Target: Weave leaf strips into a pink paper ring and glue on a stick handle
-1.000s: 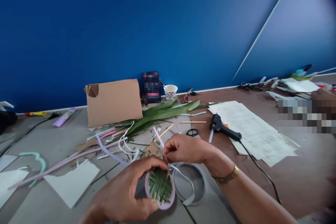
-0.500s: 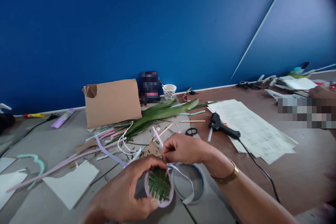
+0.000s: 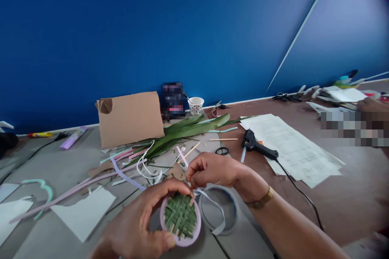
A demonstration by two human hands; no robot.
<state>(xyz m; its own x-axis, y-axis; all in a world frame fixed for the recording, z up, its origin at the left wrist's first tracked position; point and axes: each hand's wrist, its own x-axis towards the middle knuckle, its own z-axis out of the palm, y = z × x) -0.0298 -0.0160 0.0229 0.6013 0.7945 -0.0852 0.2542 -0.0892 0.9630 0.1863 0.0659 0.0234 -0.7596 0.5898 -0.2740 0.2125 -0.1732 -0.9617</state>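
My left hand [image 3: 139, 226] grips a small round disc of woven green leaf strips [image 3: 180, 216] edged by a lilac paper band, held low in the middle of the view. My right hand [image 3: 214, 170] sits just above the disc with its fingers pinched on a thin lilac strip [image 3: 182, 156] at the disc's upper rim. A gold watch is on that wrist. Under the right hand lies a roll of tape [image 3: 220, 210] with a loose white strip.
Long green leaves [image 3: 188, 129], coloured paper strips and scraps lie behind the hands. A cardboard piece [image 3: 130, 118], a paper cup [image 3: 196, 105], small scissors [image 3: 221, 150], a black glue gun [image 3: 258, 147] with its cord, and printed sheets [image 3: 291, 149] are on the table.
My left hand has tipped the woven disc so its green face shows more fully. The right hand stays pinched at its upper rim.
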